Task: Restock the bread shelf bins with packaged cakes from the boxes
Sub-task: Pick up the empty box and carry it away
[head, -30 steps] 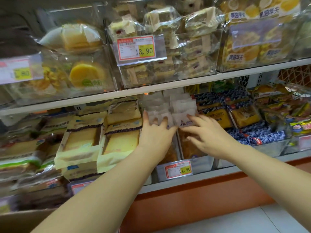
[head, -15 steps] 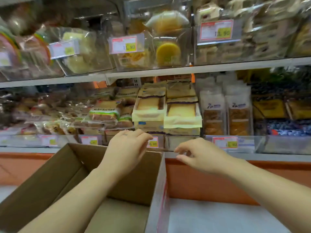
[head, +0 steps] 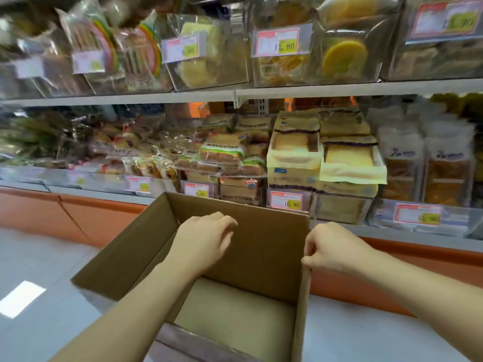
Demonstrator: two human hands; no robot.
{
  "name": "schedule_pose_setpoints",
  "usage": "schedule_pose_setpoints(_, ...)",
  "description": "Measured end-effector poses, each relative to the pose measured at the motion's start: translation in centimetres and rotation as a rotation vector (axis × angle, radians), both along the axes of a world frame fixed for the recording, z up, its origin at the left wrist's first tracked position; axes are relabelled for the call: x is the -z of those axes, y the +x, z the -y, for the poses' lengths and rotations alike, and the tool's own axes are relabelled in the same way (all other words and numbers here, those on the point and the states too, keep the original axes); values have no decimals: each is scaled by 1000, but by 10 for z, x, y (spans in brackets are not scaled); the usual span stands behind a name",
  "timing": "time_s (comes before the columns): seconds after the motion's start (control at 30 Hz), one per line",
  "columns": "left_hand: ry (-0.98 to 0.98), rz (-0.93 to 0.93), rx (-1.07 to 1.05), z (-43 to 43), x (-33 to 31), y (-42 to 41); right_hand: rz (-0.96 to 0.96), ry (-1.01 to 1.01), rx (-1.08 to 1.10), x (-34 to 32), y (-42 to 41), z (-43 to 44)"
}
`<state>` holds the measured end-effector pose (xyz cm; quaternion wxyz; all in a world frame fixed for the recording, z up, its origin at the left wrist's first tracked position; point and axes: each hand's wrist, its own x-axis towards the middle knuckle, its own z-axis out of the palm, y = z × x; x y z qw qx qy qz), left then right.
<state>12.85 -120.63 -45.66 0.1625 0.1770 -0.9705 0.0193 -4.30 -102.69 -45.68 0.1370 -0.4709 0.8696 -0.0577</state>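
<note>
Loosely curled, left hand [head: 201, 242] hovers over box [head: 136, 244]; right hand [head: 334, 248] pinches rim.

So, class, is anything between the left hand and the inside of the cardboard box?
Nothing visible: the cardboard box stands open, the left hand is over its opening, the right hand grips its right edge.

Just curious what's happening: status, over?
Right hand grips brown cardboard box rim. Left hand hovers over it, empty. Visible box floor bare. Nothing in the way.
</note>
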Motion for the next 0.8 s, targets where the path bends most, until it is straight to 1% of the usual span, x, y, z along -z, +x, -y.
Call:
schedule_pose_setpoints(0.13,12,16,21,-2,3,-4,-51,26,62,-6,-7,-14)
schedule_pose_setpoints(0.27,40,48,51,-6,8,-13,-120,119,108,-11,-14,-33)
schedule_pose_setpoints(0.33,59,75,44,-5,11,-17,-188,190,113,-14,-16,-40)
schedule_pose_setpoints(0.4,50,97,35,1,12,-22,-314,245,83,-20,-18,-38)
schedule_pose_setpoints(0.47,57,111,23,8,13,-28,-409,214,50,-27,-21,-26)
schedule_pose_setpoints(0.63,81,94,24,30,19,-55,-478,21,-66,-23,-36,29)
schedule_pose_setpoints(0.8,165,62,78,48,32,-76,-415,7,-231,-1,-46,68)
